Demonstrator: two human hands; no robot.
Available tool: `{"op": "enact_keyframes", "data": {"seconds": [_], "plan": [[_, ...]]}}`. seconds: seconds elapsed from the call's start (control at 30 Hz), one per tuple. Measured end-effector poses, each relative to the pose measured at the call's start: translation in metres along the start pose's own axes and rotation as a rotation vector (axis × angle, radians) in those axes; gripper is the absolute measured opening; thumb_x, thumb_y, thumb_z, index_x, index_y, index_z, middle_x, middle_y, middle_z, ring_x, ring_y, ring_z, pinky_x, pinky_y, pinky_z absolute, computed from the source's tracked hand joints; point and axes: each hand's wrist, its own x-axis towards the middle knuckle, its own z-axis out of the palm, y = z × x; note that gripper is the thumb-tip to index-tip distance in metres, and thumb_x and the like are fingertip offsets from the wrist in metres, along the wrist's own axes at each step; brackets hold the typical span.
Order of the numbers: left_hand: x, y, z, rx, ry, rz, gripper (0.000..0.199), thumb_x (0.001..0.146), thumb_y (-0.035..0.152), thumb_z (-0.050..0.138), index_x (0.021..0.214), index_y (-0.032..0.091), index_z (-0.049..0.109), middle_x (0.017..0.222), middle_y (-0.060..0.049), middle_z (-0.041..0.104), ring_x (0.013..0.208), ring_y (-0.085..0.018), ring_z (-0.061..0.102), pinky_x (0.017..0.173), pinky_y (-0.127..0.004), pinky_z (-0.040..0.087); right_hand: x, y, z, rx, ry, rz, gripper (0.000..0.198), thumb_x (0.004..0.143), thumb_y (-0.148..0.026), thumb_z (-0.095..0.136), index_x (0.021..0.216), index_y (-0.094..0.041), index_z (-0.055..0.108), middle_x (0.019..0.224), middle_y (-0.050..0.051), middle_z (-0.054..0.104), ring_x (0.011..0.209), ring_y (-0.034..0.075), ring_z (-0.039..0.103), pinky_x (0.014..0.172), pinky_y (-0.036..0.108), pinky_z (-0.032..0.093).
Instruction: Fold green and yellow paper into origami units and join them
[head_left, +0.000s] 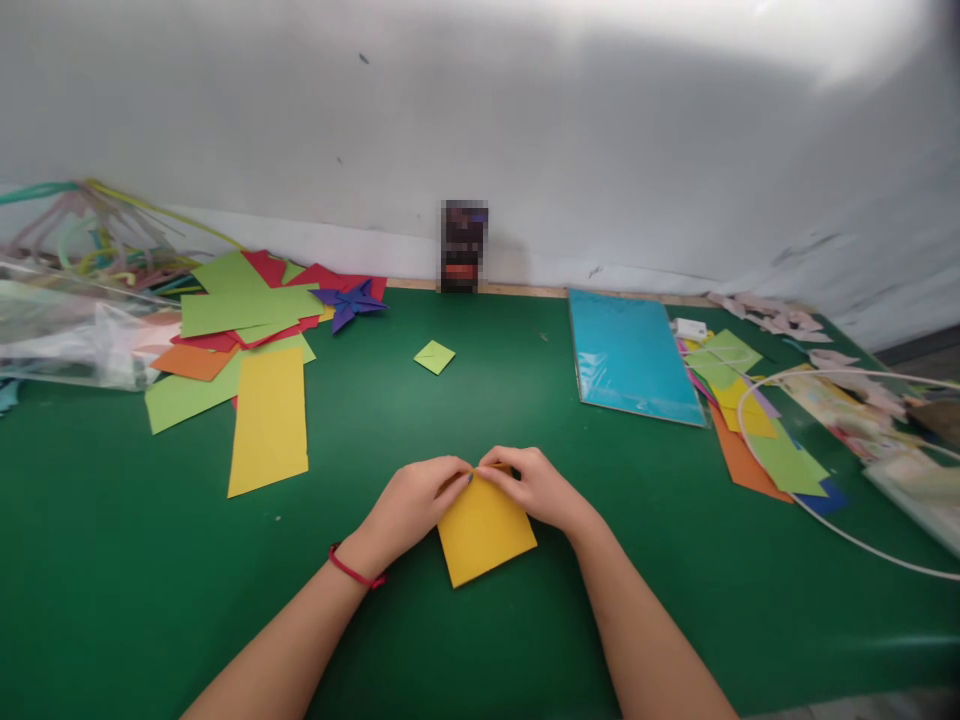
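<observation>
A yellow sheet of paper (489,530), roughly square, lies at the near middle of the green table. My left hand (424,497) pinches its far edge near the middle, thumb and fingers pressed together. Right beside it, my right hand (534,485) is closed on the same far edge, with the fingertips of both hands nearly touching. My fingers cover part of that edge, so I cannot tell whether it is folded. Beyond my hands sits a small folded light green paper square (434,357).
Coloured sheets and a yellow strip (270,422) lie at left, with a purple folded paper star (350,304). A blue packet (634,355) is at back right. More papers and a white cable (795,500) lie right. A blurred dark object (462,246) stands against the wall.
</observation>
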Motion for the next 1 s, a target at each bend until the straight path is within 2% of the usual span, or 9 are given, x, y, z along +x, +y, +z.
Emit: {"op": "enact_keyframes", "data": {"seconds": [0.1, 0.27, 0.47, 0.57, 0.63, 0.7, 0.77, 0.83, 1.0], "plan": [[0.000, 0.000, -0.004, 0.087, -0.057, 0.034, 0.023, 0.091, 0.029, 0.036, 0.090, 0.022, 0.058, 0.084, 0.000, 0.064, 0.074, -0.015, 0.058, 0.063, -0.024, 0.040, 0.000, -0.002, 0.001, -0.026, -0.037, -0.025, 0.018, 0.089, -0.028, 0.046, 0.085, -0.021, 0.062, 0.081, 0.000, 0.067, 0.073, 0.013, 0.059, 0.065, 0.023, 0.040], [-0.001, -0.002, -0.013, 0.077, -0.119, 0.045, 0.022, 0.090, 0.029, 0.036, 0.088, 0.023, 0.058, 0.085, 0.001, 0.064, 0.075, -0.014, 0.057, 0.063, -0.023, 0.040, -0.001, -0.001, -0.006, -0.036, -0.035, -0.024, 0.019, 0.089, -0.030, 0.046, 0.086, -0.023, 0.064, 0.085, 0.000, 0.069, 0.076, 0.014, 0.060, 0.067, 0.024, 0.041], [0.001, -0.011, -0.019, 0.035, -0.032, -0.039, 0.023, 0.091, 0.030, 0.035, 0.088, 0.025, 0.057, 0.085, 0.002, 0.064, 0.076, -0.016, 0.058, 0.064, -0.025, 0.041, -0.003, 0.007, -0.017, -0.004, 0.077, 0.064, 0.023, 0.088, -0.034, 0.046, 0.082, -0.021, 0.064, 0.083, 0.001, 0.068, 0.074, 0.014, 0.060, 0.064, 0.024, 0.041], [0.003, -0.017, -0.022, 0.000, 0.100, -0.129, 0.024, 0.091, 0.031, 0.033, 0.084, 0.023, 0.055, 0.077, 0.001, 0.062, 0.072, -0.016, 0.058, 0.064, -0.027, 0.042, -0.002, 0.012, -0.020, -0.021, 0.155, 0.105, 0.023, 0.088, -0.035, 0.047, 0.081, -0.021, 0.064, 0.079, 0.000, 0.067, 0.071, 0.014, 0.058, 0.062, 0.024, 0.040], [0.005, -0.018, -0.020, -0.061, 0.212, -0.174, 0.023, 0.091, 0.032, 0.034, 0.089, 0.022, 0.055, 0.083, -0.001, 0.063, 0.076, -0.017, 0.059, 0.067, -0.028, 0.043, 0.000, 0.014, -0.019, -0.017, 0.206, 0.123, 0.023, 0.087, -0.035, 0.048, 0.081, -0.020, 0.063, 0.078, 0.000, 0.066, 0.070, 0.014, 0.058, 0.061, 0.024, 0.039], [0.005, -0.016, -0.015, -0.144, 0.253, -0.169, 0.024, 0.090, 0.035, 0.037, 0.099, 0.022, 0.054, 0.093, -0.002, 0.064, 0.083, -0.018, 0.059, 0.071, -0.028, 0.044, 0.001, 0.014, -0.014, 0.008, 0.223, 0.117, 0.023, 0.087, -0.035, 0.048, 0.081, -0.020, 0.063, 0.078, 0.001, 0.066, 0.071, 0.014, 0.058, 0.062, 0.024, 0.040], [0.005, -0.012, -0.009, -0.197, 0.218, -0.137, 0.025, 0.090, 0.037, 0.038, 0.100, 0.022, 0.055, 0.094, -0.002, 0.065, 0.083, -0.017, 0.059, 0.069, -0.026, 0.044, 0.004, 0.011, -0.007, 0.040, 0.209, 0.098, 0.023, 0.088, -0.036, 0.048, 0.082, -0.020, 0.063, 0.078, 0.001, 0.066, 0.071, 0.014, 0.058, 0.062, 0.024, 0.041], [0.005, -0.008, -0.004, -0.197, 0.168, -0.112, 0.026, 0.091, 0.036, 0.035, 0.092, 0.022, 0.057, 0.084, -0.001, 0.064, 0.075, -0.016, 0.058, 0.064, -0.024, 0.042, 0.006, 0.005, 0.001, 0.068, 0.207, 0.072, 0.022, 0.088, -0.036, 0.048, 0.085, -0.021, 0.063, 0.081, 0.001, 0.066, 0.074, 0.015, 0.059, 0.066, 0.025, 0.043], [0.002, -0.007, -0.003, -0.096, 0.099, -0.059, 0.024, 0.091, 0.030, 0.035, 0.085, 0.022, 0.057, 0.075, 0.002, 0.062, 0.067, -0.014, 0.056, 0.061, -0.024, 0.039, 0.009, -0.003, 0.013, 0.047, 0.210, -0.062, 0.017, 0.087, -0.032, 0.051, 0.089, -0.023, 0.065, 0.090, 0.003, 0.067, 0.085, 0.017, 0.059, 0.082, 0.031, 0.042]]}}
